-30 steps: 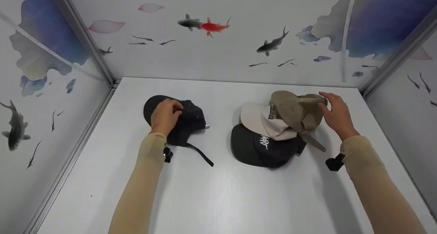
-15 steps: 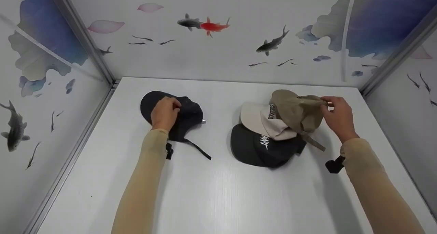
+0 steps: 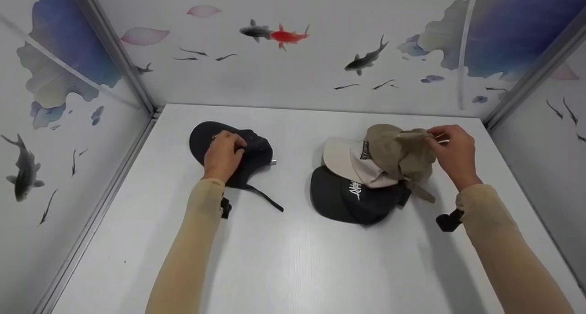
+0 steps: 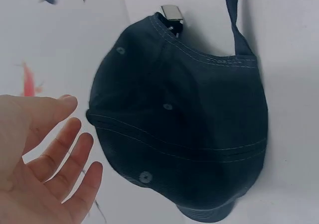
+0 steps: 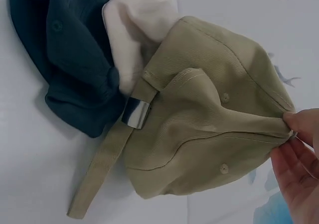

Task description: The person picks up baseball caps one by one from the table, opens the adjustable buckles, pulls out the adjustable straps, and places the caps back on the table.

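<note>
At the left of the head view, a dark baseball cap [image 3: 258, 151] lies with its brim toward the far left and its strap hanging loose. My left hand [image 3: 222, 156] hovers over it; the left wrist view shows relaxed fingers, apart from the crown [image 4: 179, 104]. On the right, a khaki cap [image 3: 389, 142] rests partly over a cream cap [image 3: 336, 156], which overlaps a black cap with white lettering [image 3: 334, 195]. Between thumb and fingers, my right hand [image 3: 455, 154] pinches the top of the khaki crown, drawing the cloth into a fold [image 5: 249, 125].
A white table [image 3: 293, 259] carries all the caps. Behind it stands a back wall [image 3: 297, 76] printed with fish, and side panels close in left and right. The khaki cap's strap, with a metal buckle [image 5: 135, 113], trails on the table.
The dark left cap shifted slightly away from me, then my left hand stayed over it. My right hand, first beside the khaki cap, has pinched its crown and pulled the cloth up.
</note>
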The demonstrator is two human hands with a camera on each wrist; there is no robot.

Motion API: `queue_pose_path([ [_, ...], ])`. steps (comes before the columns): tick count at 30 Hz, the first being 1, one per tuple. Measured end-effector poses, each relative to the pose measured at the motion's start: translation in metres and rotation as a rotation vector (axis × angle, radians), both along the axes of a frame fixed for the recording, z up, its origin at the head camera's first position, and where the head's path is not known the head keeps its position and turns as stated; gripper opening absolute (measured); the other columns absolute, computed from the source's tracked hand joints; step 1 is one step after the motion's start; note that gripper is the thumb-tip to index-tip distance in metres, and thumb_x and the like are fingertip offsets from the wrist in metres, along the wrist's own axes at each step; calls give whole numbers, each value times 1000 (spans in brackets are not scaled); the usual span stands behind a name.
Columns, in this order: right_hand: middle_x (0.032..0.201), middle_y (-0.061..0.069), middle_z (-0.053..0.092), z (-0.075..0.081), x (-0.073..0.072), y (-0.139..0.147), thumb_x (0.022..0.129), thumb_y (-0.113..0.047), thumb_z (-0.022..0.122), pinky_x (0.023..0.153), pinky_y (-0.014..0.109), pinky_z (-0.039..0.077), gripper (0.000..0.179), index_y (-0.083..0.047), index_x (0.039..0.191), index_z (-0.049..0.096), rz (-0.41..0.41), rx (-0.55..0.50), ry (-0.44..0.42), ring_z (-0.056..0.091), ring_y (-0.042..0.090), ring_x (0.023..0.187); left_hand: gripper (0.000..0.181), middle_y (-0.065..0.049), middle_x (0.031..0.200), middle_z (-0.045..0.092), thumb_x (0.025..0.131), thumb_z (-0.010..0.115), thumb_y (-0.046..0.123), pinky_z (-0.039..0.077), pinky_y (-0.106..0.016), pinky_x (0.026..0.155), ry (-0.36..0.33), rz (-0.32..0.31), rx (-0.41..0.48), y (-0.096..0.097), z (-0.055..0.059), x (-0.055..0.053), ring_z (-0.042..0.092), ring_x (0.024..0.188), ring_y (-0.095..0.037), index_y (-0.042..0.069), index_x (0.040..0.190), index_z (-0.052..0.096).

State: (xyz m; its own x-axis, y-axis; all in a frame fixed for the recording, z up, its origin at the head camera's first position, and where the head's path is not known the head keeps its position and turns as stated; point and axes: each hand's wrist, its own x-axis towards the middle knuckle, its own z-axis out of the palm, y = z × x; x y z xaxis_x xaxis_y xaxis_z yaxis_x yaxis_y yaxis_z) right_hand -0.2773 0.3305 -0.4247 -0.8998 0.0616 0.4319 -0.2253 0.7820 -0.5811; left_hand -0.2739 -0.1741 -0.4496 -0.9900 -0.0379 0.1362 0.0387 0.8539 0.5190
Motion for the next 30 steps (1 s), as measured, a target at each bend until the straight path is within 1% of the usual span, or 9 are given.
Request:
queue_pose_path([
  [2, 106, 21, 65, 3, 1, -4, 94, -13, 69, 74, 1, 36, 22, 2, 110, 70, 9, 0, 11, 64, 31, 96, 16, -10, 121, 59, 97, 65, 13, 49, -45, 101, 3, -15, 3, 3, 3, 3, 58, 115, -28, 11, 111, 69],
  [4, 104, 20, 65, 7, 2, -7, 92, -12, 71, 73, 0, 36, 20, 2, 107, 71, 20, 1, 24, 63, 24, 92, 16, -9, 122, 59, 97, 65, 14, 49, -44, 102, 10, -30, 3, 7, 6, 5, 58, 117, -27, 11, 111, 69],
  [8, 99, 18, 67, 14, 6, -12, 89, -11, 74, 71, 0, 38, 19, 2, 103, 72, 45, -9, 54, 56, 0, 83, 15, -9, 121, 61, 96, 66, 15, 49, -42, 103, 32, -64, -4, 15, 12, 10, 59, 118, -27, 12, 111, 70],
  [11, 98, 17, 67, 19, 8, -15, 88, -10, 75, 71, 1, 39, 17, 1, 101, 72, 71, -19, 80, 52, -11, 80, 15, -8, 120, 62, 95, 67, 15, 49, -42, 103, 60, -90, -5, 22, 17, 13, 60, 117, -26, 12, 109, 71],
  [15, 96, 17, 68, 25, 13, -18, 88, -7, 74, 71, 0, 40, 15, 2, 100, 73, 94, -33, 104, 52, -13, 79, 15, -8, 118, 62, 94, 69, 14, 50, -40, 102, 110, -131, -12, 31, 24, 19, 61, 116, -27, 12, 108, 71],
  [21, 95, 17, 67, 34, 20, -21, 87, -7, 74, 71, 0, 40, 15, 1, 100, 73, 92, -36, 114, 51, -15, 79, 15, -5, 117, 62, 94, 69, 14, 51, -39, 100, 149, -177, -11, 46, 35, 28, 60, 116, -24, 13, 109, 71],
  [30, 96, 15, 67, 48, 28, -27, 87, -5, 74, 70, -1, 41, 16, 3, 100, 71, 119, -26, 125, 52, -15, 79, 15, -4, 117, 62, 94, 69, 14, 54, -33, 89, 210, -257, -15, 69, 48, 40, 60, 100, -21, 15, 109, 71],
])
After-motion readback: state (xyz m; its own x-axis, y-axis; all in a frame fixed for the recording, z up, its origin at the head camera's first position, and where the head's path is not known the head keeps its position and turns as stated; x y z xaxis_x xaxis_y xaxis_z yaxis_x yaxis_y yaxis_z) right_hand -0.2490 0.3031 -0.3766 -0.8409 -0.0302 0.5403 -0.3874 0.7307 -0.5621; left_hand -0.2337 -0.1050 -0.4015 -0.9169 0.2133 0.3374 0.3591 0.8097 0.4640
